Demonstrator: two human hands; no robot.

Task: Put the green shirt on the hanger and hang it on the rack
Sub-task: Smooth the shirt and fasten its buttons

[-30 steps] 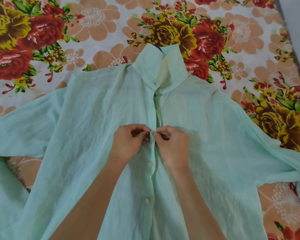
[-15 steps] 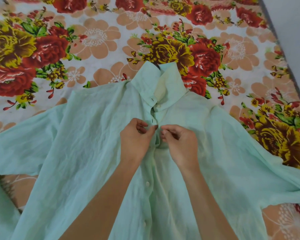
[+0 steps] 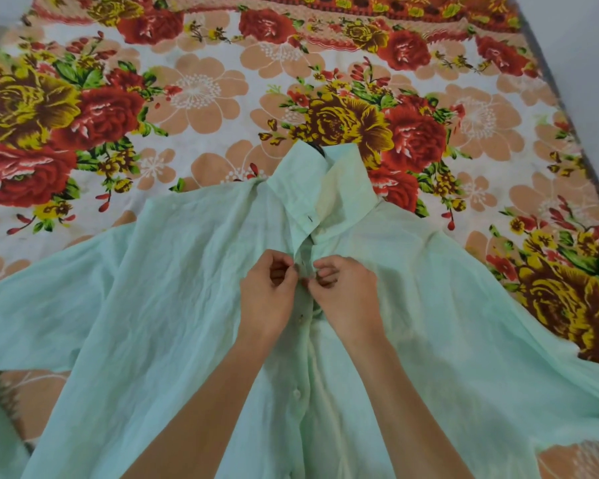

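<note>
Head camera: pinched the green shirt (image 3: 173, 305) front edges below the collar (image 3: 346, 181), left hand (image 3: 267, 299) and right hand (image 3: 350, 299) side by side, over flowered bedsheet (image 3: 201, 98).

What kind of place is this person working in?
Probably a home bedroom: the green shirt lies spread on a wide floral bedsheet, whose edge falls away at the right like a bed's.

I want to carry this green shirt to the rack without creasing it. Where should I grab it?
Probably at the dark hanger tip poking out of the collar: reach from the far side, above the collar, since the green shirt lies flat with its neck pointing away from you.
</note>
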